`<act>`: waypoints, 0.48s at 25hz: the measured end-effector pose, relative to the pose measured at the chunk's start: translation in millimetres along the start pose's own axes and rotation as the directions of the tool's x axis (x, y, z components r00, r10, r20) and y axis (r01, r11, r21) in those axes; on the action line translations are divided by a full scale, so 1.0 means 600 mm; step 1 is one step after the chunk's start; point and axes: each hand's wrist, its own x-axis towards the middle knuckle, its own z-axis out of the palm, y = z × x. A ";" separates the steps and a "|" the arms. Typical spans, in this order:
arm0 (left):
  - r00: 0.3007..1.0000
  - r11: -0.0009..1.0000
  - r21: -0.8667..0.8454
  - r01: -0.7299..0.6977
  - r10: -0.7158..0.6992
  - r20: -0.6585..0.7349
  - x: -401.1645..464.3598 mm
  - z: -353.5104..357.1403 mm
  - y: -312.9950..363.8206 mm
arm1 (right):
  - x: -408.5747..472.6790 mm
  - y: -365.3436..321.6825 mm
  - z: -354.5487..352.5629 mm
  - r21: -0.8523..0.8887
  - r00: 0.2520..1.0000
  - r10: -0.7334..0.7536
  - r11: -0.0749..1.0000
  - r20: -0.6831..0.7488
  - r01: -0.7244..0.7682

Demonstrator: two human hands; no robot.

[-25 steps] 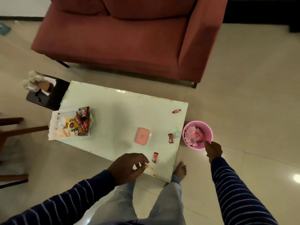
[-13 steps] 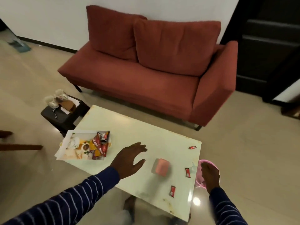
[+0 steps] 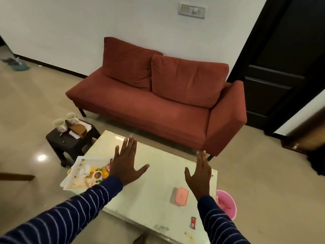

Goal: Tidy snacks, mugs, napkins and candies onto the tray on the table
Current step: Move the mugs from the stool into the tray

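Head view, left grip (image 3: 125, 163) flat beside tray (image 3: 79, 175), holding nothing

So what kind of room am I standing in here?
Most likely a home living room: a red two-seat sofa stands against the wall, a low pale coffee table sits in front of it, and a small dark stool beside it carries two mugs.

Right hand (image 3: 200, 171) left pink bin (image 3: 226, 205); both hands now raised flat, left hand (image 3: 125, 164) too.
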 end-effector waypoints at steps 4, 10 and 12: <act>0.999 0.997 0.060 0.039 -0.037 -0.033 -0.016 -0.040 -0.010 | 0.006 -0.042 -0.004 -0.050 0.996 -0.090 0.995 -0.010 0.089; 0.997 0.993 0.092 0.071 -0.068 -0.040 -0.046 -0.096 -0.080 | -0.004 -0.110 0.010 -0.079 0.987 -0.157 0.984 0.020 0.158; 0.995 0.992 0.092 0.089 -0.086 -0.042 -0.051 -0.110 -0.113 | -0.004 -0.143 0.019 -0.098 0.981 -0.195 0.976 0.020 0.196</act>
